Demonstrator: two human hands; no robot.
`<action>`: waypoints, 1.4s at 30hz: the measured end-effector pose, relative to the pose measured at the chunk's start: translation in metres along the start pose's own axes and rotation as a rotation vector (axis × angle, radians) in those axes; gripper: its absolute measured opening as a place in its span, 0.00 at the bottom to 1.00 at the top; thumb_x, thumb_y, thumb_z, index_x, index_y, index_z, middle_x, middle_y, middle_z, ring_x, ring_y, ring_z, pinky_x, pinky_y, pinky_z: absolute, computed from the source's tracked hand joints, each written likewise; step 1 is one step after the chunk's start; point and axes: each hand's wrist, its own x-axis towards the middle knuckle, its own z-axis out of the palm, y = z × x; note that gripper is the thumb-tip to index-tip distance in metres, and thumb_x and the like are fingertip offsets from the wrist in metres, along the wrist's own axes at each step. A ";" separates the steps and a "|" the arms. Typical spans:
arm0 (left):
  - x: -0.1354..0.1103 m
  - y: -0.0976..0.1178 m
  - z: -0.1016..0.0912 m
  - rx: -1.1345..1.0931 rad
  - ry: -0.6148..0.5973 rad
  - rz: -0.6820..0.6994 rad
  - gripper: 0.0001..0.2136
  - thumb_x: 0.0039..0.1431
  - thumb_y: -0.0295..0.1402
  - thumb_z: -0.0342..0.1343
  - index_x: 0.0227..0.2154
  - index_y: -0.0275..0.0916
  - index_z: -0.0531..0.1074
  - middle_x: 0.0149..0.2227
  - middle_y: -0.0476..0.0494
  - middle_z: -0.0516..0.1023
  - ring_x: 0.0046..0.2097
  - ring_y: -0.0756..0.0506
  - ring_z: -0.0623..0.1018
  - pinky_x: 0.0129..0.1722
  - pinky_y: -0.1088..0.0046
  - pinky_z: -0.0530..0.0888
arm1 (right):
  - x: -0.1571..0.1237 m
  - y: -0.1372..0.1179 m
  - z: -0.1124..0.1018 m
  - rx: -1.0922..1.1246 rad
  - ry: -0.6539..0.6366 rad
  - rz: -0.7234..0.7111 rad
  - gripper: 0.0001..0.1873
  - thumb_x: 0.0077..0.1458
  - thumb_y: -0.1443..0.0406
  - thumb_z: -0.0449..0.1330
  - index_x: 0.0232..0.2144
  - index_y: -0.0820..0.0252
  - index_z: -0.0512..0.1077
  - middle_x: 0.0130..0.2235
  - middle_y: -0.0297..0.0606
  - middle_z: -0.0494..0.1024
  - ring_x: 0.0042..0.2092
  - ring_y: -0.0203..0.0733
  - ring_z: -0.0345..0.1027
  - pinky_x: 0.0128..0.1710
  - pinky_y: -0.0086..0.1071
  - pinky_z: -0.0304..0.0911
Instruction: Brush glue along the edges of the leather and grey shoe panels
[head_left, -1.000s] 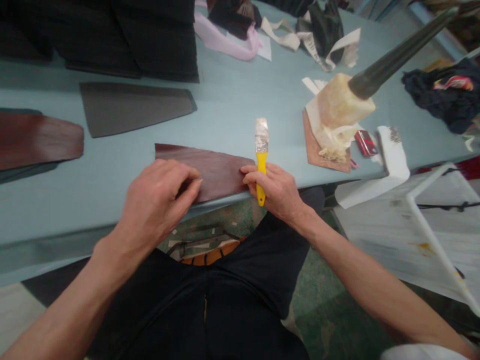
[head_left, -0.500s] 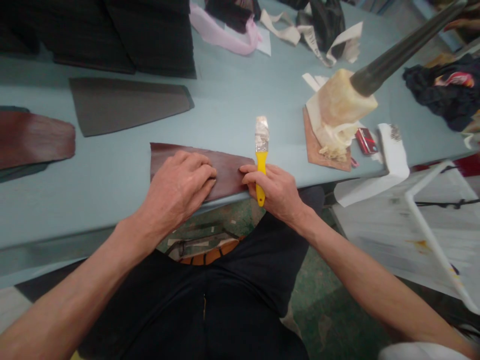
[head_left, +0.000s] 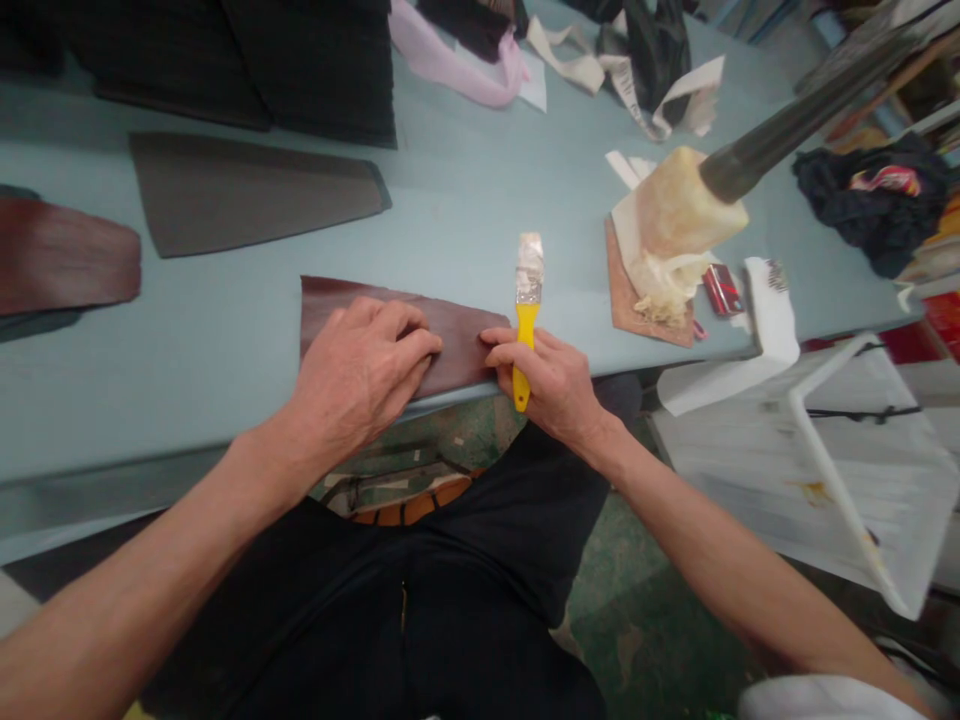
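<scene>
Head view, the only one. My left hand [head_left: 364, 360] is lying flatter on the brown piece [head_left: 466, 335] than a second ago, and is reaching farther toward its narrow end. Fingers are resting close together; whether they are pinching anything, I cannot tell. The piece is lying along the near edge of the table [head_left: 570, 150], wide end to my left. My right hand [head_left: 555, 385] is keeping its place: gripping the yellow brush [head_left: 526, 325], bristles pointing away from me, fingertips touching the narrow end. Judgement: both hands are now steadying the piece, the brush idling.
</scene>
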 end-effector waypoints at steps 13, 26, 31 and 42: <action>-0.001 -0.001 0.002 -0.071 -0.029 -0.023 0.18 0.76 0.38 0.44 0.52 0.41 0.79 0.56 0.36 0.80 0.52 0.32 0.77 0.51 0.47 0.73 | -0.001 0.003 0.001 -0.046 -0.006 -0.009 0.09 0.71 0.70 0.56 0.40 0.54 0.74 0.52 0.39 0.88 0.44 0.43 0.82 0.46 0.36 0.72; -0.005 0.004 0.006 -0.123 0.064 -0.080 0.14 0.75 0.37 0.49 0.50 0.43 0.79 0.56 0.38 0.81 0.55 0.33 0.77 0.51 0.49 0.72 | -0.005 0.000 0.009 0.036 0.040 0.065 0.10 0.70 0.72 0.56 0.40 0.54 0.74 0.52 0.41 0.88 0.46 0.44 0.84 0.47 0.37 0.75; -0.006 0.002 0.007 -0.126 0.076 -0.068 0.13 0.76 0.37 0.49 0.50 0.42 0.78 0.55 0.38 0.81 0.54 0.33 0.77 0.50 0.49 0.72 | -0.007 -0.001 0.011 0.038 0.070 0.063 0.10 0.70 0.72 0.56 0.40 0.54 0.74 0.52 0.41 0.88 0.47 0.44 0.84 0.48 0.37 0.75; -0.006 0.005 0.002 -0.141 0.044 -0.092 0.13 0.76 0.38 0.47 0.50 0.45 0.77 0.56 0.39 0.81 0.55 0.33 0.77 0.51 0.48 0.72 | -0.009 -0.001 0.011 0.050 0.031 0.103 0.11 0.70 0.72 0.55 0.40 0.53 0.75 0.54 0.41 0.87 0.48 0.45 0.84 0.49 0.40 0.77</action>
